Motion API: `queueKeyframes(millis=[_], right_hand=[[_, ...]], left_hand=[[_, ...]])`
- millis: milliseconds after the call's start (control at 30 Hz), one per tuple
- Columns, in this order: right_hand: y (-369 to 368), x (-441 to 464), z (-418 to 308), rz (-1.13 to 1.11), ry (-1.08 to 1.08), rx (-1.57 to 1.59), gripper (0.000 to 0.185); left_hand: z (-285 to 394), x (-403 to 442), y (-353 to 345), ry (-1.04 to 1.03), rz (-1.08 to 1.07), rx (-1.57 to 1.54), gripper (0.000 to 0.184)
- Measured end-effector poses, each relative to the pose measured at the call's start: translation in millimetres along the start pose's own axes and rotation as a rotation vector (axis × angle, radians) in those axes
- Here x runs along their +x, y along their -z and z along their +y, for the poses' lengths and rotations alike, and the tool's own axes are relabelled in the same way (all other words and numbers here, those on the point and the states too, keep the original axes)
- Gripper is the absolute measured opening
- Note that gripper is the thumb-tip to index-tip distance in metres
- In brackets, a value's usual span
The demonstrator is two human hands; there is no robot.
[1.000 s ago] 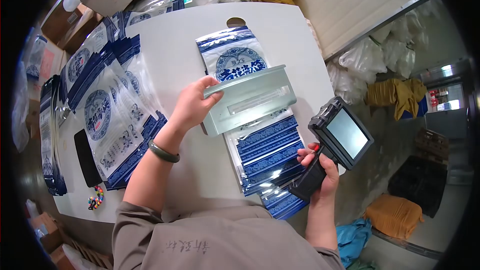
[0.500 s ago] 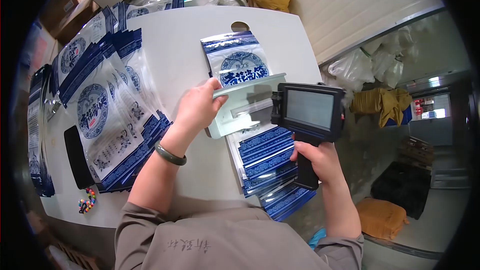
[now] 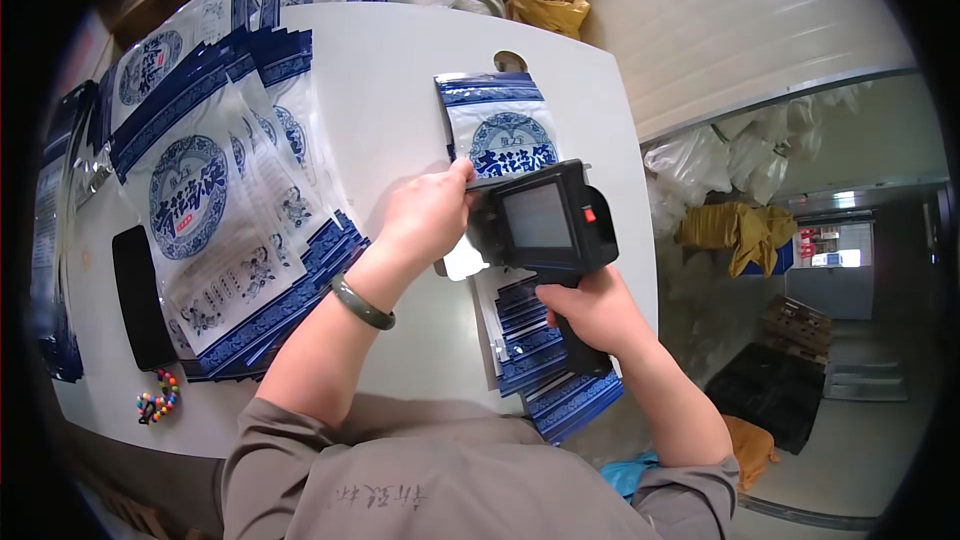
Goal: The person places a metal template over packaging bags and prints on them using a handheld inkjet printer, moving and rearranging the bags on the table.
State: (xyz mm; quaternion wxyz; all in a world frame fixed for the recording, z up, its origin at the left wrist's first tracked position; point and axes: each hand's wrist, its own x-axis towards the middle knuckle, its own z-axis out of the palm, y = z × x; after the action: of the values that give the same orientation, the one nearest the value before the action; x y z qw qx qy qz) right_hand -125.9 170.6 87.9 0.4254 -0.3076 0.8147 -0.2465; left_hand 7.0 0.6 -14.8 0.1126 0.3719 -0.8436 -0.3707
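My right hand [image 3: 600, 312] grips the handle of a black handheld device with a screen [image 3: 538, 217]. The device is over the metal plate, which it mostly hides; a bright patch shows on the plate [image 3: 462, 258] at its left side. With fingers pinched on the plate's upper left edge, my left hand [image 3: 428, 210] holds it. Beneath the plate lies a stack of blue-and-white printed bags [image 3: 508, 123], whose top end sticks out beyond it and whose fanned blue ends [image 3: 570, 395] show nearer to me.
More printed bags [image 3: 190, 198] are fanned over the table's left side. Beside them are a black phone-like object [image 3: 143, 298] and a colourful beaded band [image 3: 158, 398]. The white table [image 3: 390, 70] has a round hole near its far edge. Sacks and clear bags [image 3: 690, 165] lie beyond.
My right hand has brought the device leftward from the table's right side to over the metal plate, turning its screen. My left hand still holds the plate. The whole view has shifted slightly.
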Motion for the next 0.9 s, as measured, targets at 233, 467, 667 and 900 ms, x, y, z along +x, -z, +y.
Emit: queueKeyframes(millis=[233, 467, 667, 900], right_hand=[[18.2, 12.8, 1.8, 0.018, -0.046, 0.029, 0.017], [81.7, 13.6, 59.5, 0.293, -0.097, 0.392, 0.021], [74.7, -15.8, 106.1, 0.314, 0.245, 0.875, 0.039], [34.4, -51.2, 137.3, 0.158, 0.279, 1.056, 0.04]], left_hand=[[-2.9, -0.7, -1.8, -0.008, 0.0, -0.031, 0.022], [-1.2, -0.2, 2.4, -0.018, 0.037, -0.121, 0.024], [17.4, -15.1, 16.5, -0.047, -0.011, -0.304, 0.021], [46.9, -90.7, 13.3, -0.158, -0.264, -0.29, 0.024]])
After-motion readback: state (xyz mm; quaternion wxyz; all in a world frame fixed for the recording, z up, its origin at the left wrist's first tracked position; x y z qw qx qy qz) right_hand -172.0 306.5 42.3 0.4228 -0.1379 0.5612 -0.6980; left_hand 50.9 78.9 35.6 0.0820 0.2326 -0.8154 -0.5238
